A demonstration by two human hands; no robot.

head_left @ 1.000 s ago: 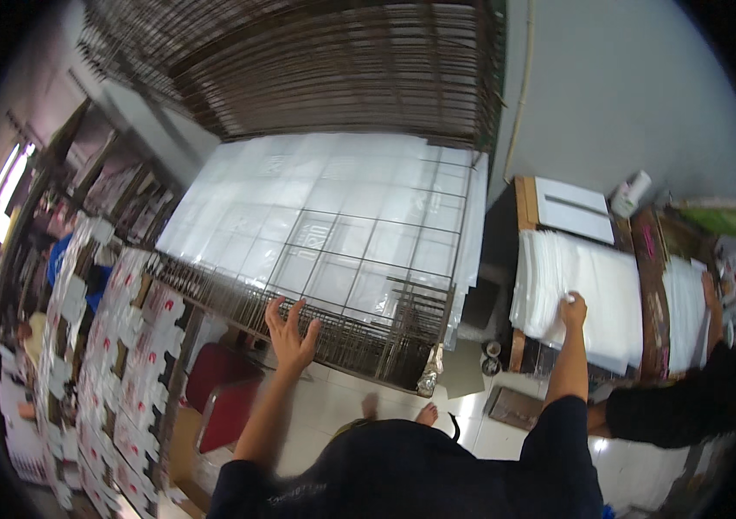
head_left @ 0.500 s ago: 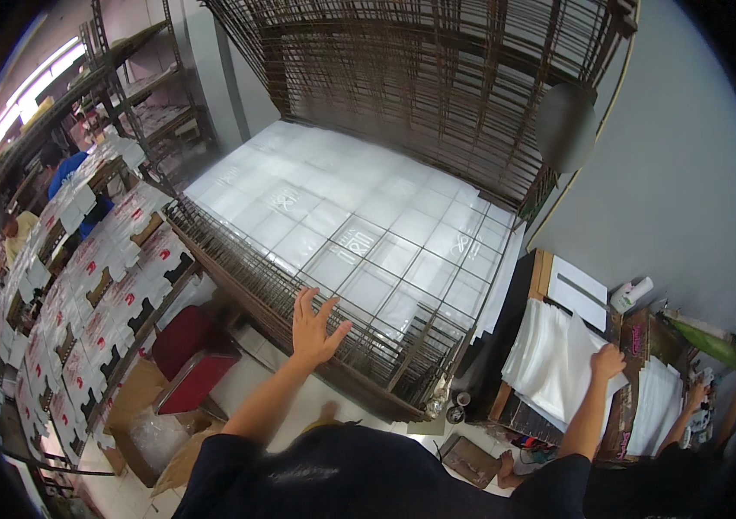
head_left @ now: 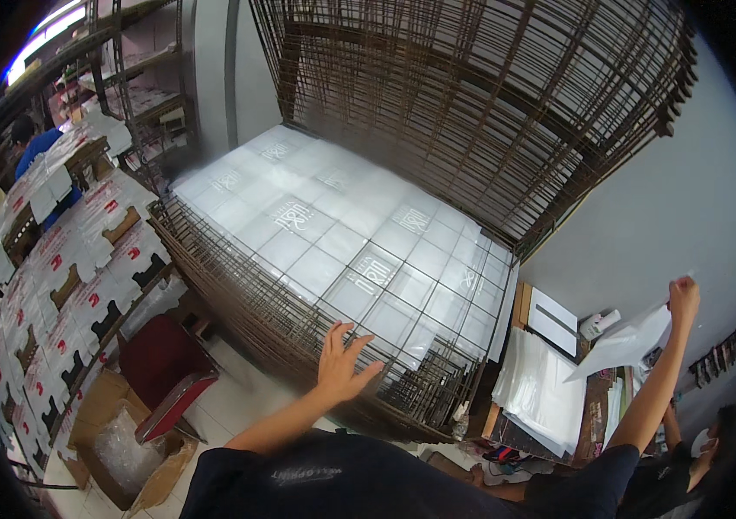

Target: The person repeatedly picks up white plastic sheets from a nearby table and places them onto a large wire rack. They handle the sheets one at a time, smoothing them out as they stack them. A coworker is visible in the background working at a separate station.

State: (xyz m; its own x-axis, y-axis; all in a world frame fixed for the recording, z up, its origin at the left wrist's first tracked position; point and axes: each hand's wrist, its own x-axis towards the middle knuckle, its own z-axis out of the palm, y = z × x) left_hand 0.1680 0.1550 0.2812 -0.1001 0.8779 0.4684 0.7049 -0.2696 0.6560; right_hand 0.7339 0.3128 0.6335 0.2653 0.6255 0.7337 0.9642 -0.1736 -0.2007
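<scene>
My right hand (head_left: pixel 684 297) is raised at the right, pinching the corner of a thin whitish plastic sheet (head_left: pixel 632 339). The sheet slants down toward a stack of similar translucent sheets (head_left: pixel 539 389) on a bench. My left hand (head_left: pixel 346 368) has its fingers spread and holds nothing; it hovers at the near edge of a large wire drying rack (head_left: pixel 238 251). On the rack's top tier lie rows of whitish sheets (head_left: pixel 299 255), some bearing white printed designs. More wire tiers (head_left: pixel 472 95) stand tilted up behind them.
A co-worker (head_left: pixel 688 458) sits low at the right. A maroon chair (head_left: pixel 156 355) and a cardboard box (head_left: pixel 100 458) of clear plastic stand at left, beside racks of red-printed white sheets (head_left: pixel 83 285). Other people are farther back. A white bottle (head_left: pixel 600 323) is near the stack.
My right hand has risen up and right from the stack, lifting one sheet by its corner. My left hand stays spread by the rack's near edge. The view has shifted a little.
</scene>
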